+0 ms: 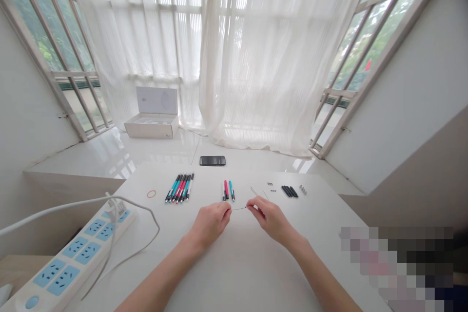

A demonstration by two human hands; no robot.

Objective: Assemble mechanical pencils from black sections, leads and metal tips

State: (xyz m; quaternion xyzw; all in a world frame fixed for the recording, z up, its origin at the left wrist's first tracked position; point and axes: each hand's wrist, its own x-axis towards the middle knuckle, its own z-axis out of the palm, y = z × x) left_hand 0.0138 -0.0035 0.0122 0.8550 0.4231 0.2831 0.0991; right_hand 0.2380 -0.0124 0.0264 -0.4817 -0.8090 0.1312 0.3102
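Left hand (210,224) and right hand (271,220) are both over the white counter (256,273), fingers pressed together, each pinching one end of a thin silver pen refill (239,208), held level in the air between them. Exact finger contact is too small to read. A small dark section shows near the right hand's end.

Handling, my read: very light, slim, and likely to bend if loaded sideways. Metal may be slippery. Best grip is close to the ends, with fingertips only, keeping the middle free.

Nearby, beyond the hands: two pink-and-teal mechanical pens (228,191) lie just ahead of the left hand. Just ahead of the right hand are a few loose thin metal refills (255,192). Further right sit small black pen parts (271,186), a row of black pen barrels (289,191) and small silver pen parts (302,189).

Left side of the counter: a tight row of assembled teal, pink and black pens (179,188) and an orange rubber band (151,194). Near the left edge is a white power strip with blue sockets (69,258), its white cable (139,203) looped over the counter. A black smartphone (212,160) lies at the far edge.
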